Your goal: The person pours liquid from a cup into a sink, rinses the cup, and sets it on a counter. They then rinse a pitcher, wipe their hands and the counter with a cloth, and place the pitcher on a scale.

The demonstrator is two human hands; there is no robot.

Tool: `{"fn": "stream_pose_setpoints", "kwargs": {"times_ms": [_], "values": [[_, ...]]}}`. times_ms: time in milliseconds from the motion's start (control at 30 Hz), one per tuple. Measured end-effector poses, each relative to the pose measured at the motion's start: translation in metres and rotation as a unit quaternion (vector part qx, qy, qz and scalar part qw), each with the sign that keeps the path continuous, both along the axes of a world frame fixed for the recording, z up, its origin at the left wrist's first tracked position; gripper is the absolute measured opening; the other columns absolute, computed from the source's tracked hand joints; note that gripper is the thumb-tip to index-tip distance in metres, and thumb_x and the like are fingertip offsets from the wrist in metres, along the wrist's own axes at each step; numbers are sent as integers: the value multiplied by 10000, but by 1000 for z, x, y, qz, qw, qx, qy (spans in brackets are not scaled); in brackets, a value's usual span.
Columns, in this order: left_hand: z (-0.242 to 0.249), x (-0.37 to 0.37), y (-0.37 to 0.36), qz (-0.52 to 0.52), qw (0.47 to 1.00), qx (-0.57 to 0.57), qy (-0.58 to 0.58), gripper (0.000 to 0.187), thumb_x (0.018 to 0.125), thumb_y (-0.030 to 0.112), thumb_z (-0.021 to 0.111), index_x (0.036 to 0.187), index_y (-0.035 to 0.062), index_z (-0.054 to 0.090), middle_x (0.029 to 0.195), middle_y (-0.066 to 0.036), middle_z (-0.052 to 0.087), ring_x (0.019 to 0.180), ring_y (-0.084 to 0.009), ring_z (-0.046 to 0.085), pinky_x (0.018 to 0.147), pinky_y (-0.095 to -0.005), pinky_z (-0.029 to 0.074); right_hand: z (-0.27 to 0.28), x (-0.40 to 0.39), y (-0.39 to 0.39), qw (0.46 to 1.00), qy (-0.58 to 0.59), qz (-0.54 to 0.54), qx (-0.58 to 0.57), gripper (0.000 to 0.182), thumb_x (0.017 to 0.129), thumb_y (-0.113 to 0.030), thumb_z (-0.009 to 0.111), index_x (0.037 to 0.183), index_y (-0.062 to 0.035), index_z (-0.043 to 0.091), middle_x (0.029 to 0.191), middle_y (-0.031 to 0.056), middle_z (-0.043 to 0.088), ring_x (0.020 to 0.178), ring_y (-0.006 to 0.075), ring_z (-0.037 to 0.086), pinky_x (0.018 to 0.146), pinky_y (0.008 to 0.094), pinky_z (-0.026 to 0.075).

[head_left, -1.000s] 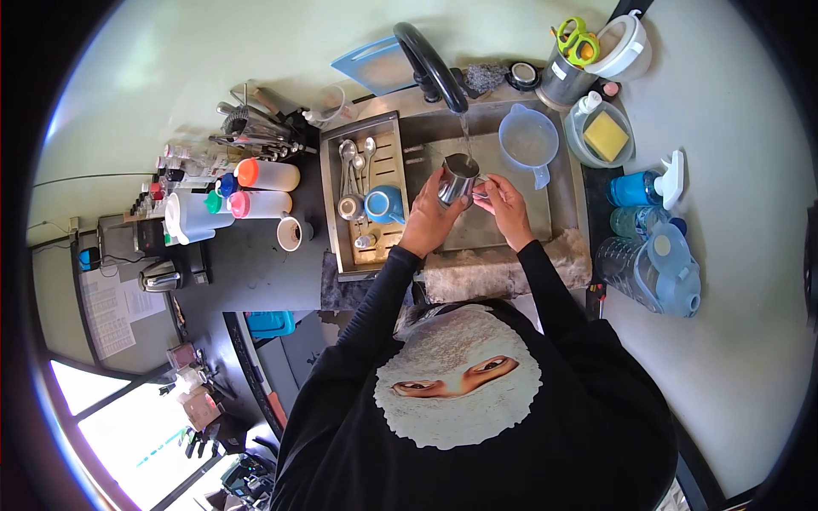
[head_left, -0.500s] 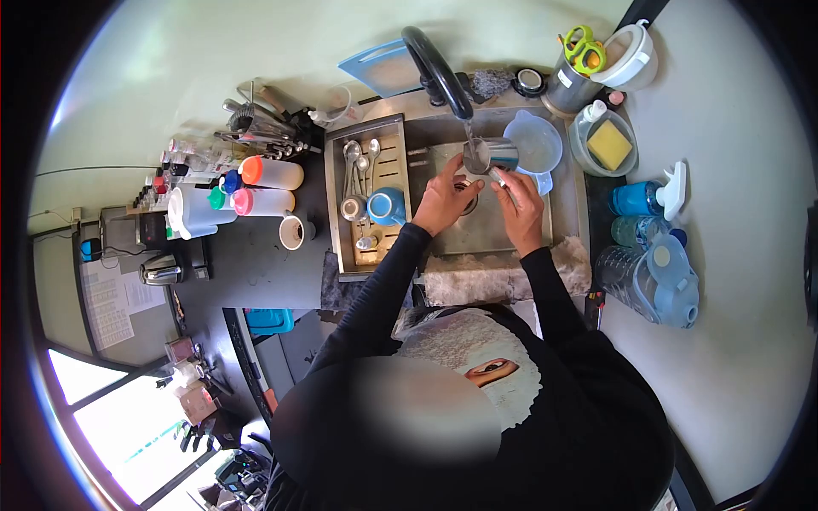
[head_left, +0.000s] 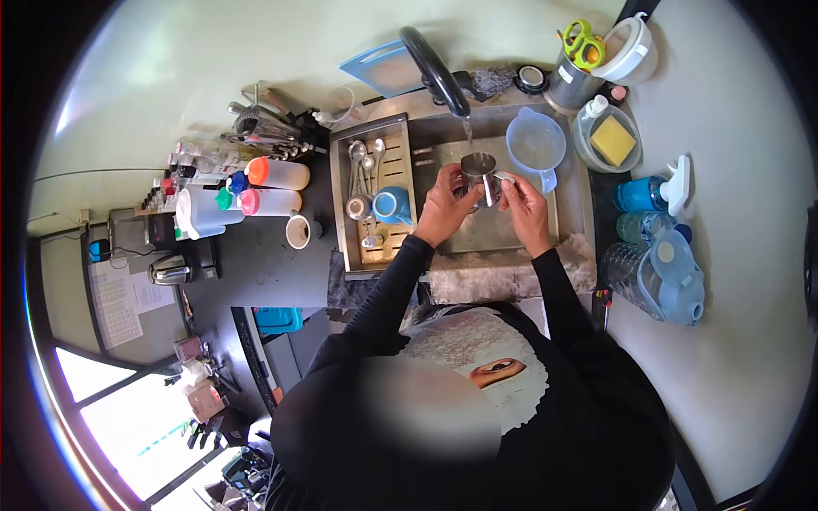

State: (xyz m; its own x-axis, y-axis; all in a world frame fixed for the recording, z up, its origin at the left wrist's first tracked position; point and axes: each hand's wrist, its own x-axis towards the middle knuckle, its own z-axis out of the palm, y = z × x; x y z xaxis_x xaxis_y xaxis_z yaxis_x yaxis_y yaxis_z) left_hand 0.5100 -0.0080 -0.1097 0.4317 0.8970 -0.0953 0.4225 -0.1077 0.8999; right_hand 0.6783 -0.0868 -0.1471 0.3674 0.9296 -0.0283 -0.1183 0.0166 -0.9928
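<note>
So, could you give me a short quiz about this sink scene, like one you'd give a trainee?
1. True or false: the person's left hand is touching the metal pitcher.

2. Which of these is in the slotted tray?
A) the yellow sponge
B) the blue cup
C) the green-handled scissors

3. Fill in the missing word: water is running from the black ____.

Key:
1. True
2. B
3. faucet
</note>
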Motion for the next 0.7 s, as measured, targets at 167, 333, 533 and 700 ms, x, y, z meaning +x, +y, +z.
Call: {"fn": "stream_pose_setpoints", "kwargs": {"times_ms": [167, 333, 533, 700], "values": [[11, 0, 16, -73, 997, -11, 25, 785, 864, 450, 801, 1368, -54, 473, 1140, -209, 679, 1036, -238, 678, 890, -357, 523, -2, 3, 5, 973, 229, 26, -5, 352, 1066, -316, 566, 1238, -18, 636, 715, -33, 480, 660, 70, 481, 642, 263, 449], [17, 19, 26, -57, 997, 46, 38, 781, 863, 429, 779, 1391, -53, 463, 1260, -283, 629, 1169, -392, 638, 990, -416, 496, -34, -3, 29, 860, 506, 39, -43, 301, 1084, -349, 517, 1073, -63, 612, 676, -68, 411, 619, 73, 447, 621, 274, 426], [-16, 33, 33, -110, 953, 262, 105, 684, 803, 332, 826, 1342, 5, 560, 1463, -283, 499, 1394, -427, 454, 1142, -430, 397, -97, -13, 59, 731, 673, -14, -117, 201, 1084, -192, 490, 937, -80, 569, 717, -50, 554, 569, 46, 460, 555, 203, 428], [-35, 36, 35, 24, 992, 107, 59, 625, 798, 431, 819, 1224, 18, 622, 1192, -249, 679, 1070, -395, 676, 929, -447, 541, -104, -30, 45, 535, 836, -31, -121, 191, 1068, -107, 403, 947, -8, 513, 784, 83, 529, 570, 134, 487, 576, 228, 493]]}}
